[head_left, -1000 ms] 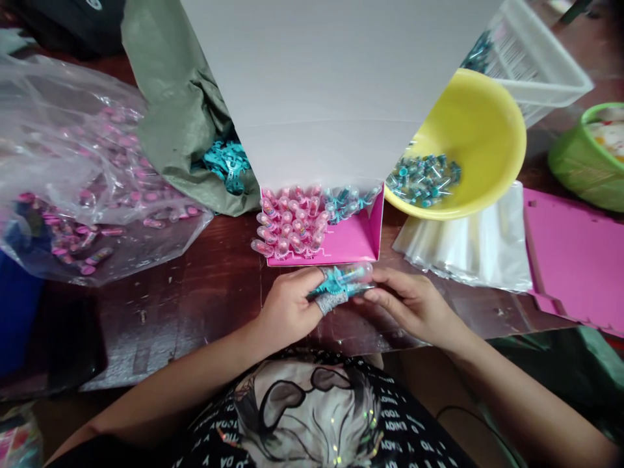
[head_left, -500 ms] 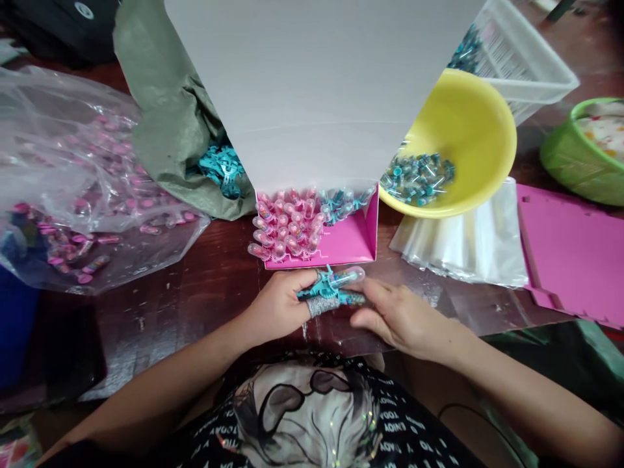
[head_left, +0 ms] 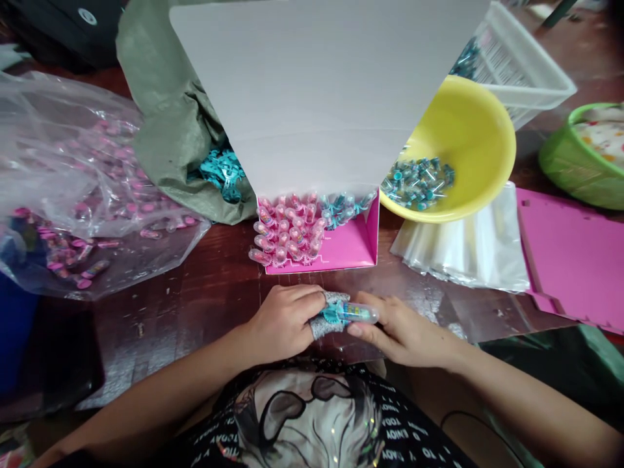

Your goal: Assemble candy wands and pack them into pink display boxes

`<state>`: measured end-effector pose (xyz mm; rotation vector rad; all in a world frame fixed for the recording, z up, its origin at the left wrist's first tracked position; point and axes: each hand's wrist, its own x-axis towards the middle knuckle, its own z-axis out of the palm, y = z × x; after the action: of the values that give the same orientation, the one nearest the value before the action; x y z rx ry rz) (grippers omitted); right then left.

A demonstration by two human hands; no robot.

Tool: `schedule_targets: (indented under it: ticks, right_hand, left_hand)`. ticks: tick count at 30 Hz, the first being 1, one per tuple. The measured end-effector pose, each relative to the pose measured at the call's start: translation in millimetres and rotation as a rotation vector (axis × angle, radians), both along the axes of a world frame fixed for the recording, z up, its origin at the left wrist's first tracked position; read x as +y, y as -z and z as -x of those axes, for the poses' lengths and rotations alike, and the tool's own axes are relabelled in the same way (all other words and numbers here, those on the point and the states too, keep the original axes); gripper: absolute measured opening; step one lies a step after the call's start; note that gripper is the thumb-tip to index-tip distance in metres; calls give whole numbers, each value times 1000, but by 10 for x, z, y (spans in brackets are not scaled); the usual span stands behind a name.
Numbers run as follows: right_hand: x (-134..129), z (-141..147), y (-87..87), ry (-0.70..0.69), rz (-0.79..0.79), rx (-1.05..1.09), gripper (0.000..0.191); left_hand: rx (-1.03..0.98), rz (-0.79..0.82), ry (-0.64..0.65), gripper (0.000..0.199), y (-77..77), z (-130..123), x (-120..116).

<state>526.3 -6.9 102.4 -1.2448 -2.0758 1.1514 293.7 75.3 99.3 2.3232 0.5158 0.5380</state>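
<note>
My left grip [head_left: 283,323] is clenching a teal plastic piece [head_left: 333,314] against a grey knit finger sleeve [head_left: 327,323]; my right grip [head_left: 402,328] is pinching the clear capsule [head_left: 358,313] just beside it, above the worktop [head_left: 146,338]; the smooth shell could be slipping if I'm twisting unevenly; just ahead, the pink carton [head_left: 341,247] is holding loose capsules [head_left: 285,234] near its open edge, where a knock could be spilling them; beyond, a yellow bowl [head_left: 468,130] is holding more.

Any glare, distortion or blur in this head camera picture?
Head view: soft, even light; white glare on the crinkled clear plastic bag and the dark brown wooden tabletop; wide-angle bowing at the edges; the clear plastic capsule looks fairly sharp.
</note>
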Motion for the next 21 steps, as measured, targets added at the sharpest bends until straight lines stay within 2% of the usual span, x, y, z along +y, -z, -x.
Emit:
schedule_targets:
  ticks: [2,4,7,10,13,18,21]
  right_hand:
    - [5,9,-20,12,67,40,21]
    - [3,6,-24,60,81,34,21]
    - [-34,-21,11,172,6,-33,25]
    - [-103,-59,76,135,-133,-86,27]
    - [-167,-76,98,86,-257,-160,26]
    - [-243,25,-11,3,-303,-266,31]
    - [-260,128,-92,52,-310,-271,53]
  left_hand:
    - [60,0,7,15,-8,10,5]
    - [89,164,-7,16,-16,11,8]
    - [93,498,-99,22,-12,12,-23]
    - [114,650,-167,21,-9,25,-85]
    - [117,594,-121,12,-39,52,-128]
    - [156,252,10,14,-93,96,-119]
    - [202,101,80,16,-118,75,-118]
